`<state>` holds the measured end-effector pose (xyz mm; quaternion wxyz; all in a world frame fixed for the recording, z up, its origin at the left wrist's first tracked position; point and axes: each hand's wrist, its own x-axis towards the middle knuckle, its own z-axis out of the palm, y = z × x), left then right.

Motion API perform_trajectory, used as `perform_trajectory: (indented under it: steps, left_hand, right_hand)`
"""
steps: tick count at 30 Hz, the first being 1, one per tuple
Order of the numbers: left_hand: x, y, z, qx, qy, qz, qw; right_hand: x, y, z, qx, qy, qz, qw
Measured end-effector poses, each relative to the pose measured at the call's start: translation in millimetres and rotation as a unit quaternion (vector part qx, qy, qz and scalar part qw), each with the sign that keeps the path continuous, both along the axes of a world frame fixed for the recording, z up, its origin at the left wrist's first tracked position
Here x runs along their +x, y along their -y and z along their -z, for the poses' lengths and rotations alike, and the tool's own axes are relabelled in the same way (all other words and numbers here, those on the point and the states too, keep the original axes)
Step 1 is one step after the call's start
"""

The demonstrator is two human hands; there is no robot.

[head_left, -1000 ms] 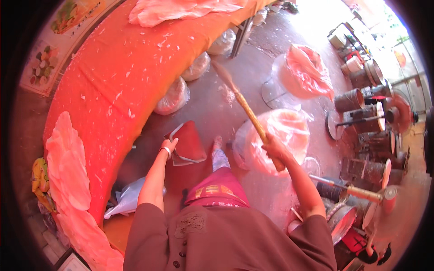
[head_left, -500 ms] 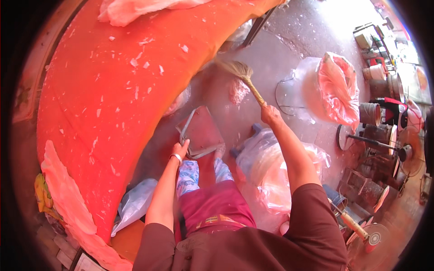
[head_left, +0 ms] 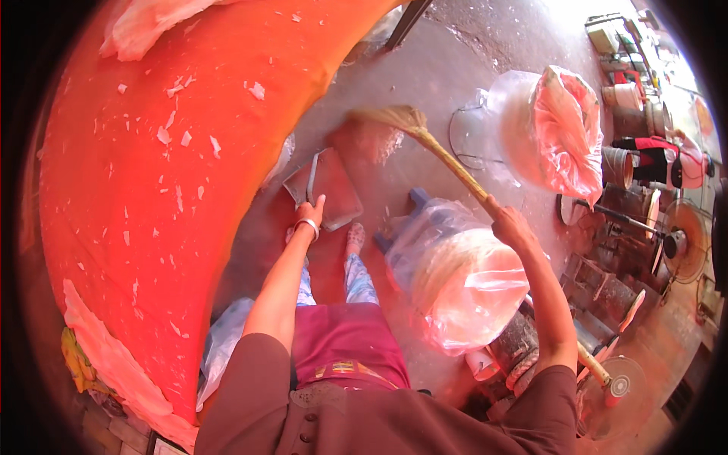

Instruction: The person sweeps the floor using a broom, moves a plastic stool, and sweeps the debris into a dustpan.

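Note:
My right hand (head_left: 512, 223) is closed round the yellowish handle of a straw broom (head_left: 447, 155). The broom reaches away to the far left, its bristles smeared by motion beside a small pinkish heap (head_left: 377, 142) on the floor. In my left hand (head_left: 310, 212) is the handle of a dustpan (head_left: 334, 189), which rests flat or nearly so on the floor in front of my feet. Its open side appears to face away from me; what lies in it is hard to make out.
A large orange-red covered table (head_left: 152, 205) with pale scraps curves along my left. Plastic-lined containers stand at right, one near (head_left: 470, 288) and one farther off (head_left: 565, 136). A fan (head_left: 686, 243), buckets (head_left: 616, 167) and another person (head_left: 675, 161) are at far right.
My right hand has drawn back toward me and to the right with the broom. The dustpan has shifted forward, away from me, and the view has moved slightly.

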<state>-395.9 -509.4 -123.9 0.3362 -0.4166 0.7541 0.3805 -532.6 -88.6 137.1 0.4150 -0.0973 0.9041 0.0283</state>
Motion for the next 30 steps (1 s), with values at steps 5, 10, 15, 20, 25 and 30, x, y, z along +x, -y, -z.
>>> perform_trajectory:
  steps: [5, 10, 15, 20, 25, 30]
  left_hand:
    - [-37.9, -17.1, -0.2, -0.090, -0.052, 0.029, 0.994]
    - [-69.4, -40.0, -2.7, -0.081, -0.067, 0.021, 0.994]
    - [-76.9, -59.2, -3.3, -0.051, -0.068, 0.000, 0.996]
    - [-68.7, -67.3, -6.9, -0.036, -0.057, -0.024, 0.997]
    - [-41.8, -47.3, 1.3, -0.042, -0.074, -0.040, 0.996]
    - [-31.6, -27.1, 4.8, -0.024, -0.090, -0.028, 0.995]
  right_hand:
    - [4.7, 2.2, 39.4, -0.025, 0.003, 0.134, 0.991]
    - [20.0, 35.1, 106.2, -0.054, 0.061, 0.209, 0.975]
    - [73.9, 81.4, 127.4, -0.043, 0.114, 0.180, 0.976]
    - [96.4, 105.8, 89.8, -0.066, 0.180, 0.228, 0.955]
    - [69.6, 120.6, 8.9, -0.120, 0.314, 0.258, 0.906]
    - [76.4, 94.7, -54.6, -0.140, 0.313, 0.315, 0.885]
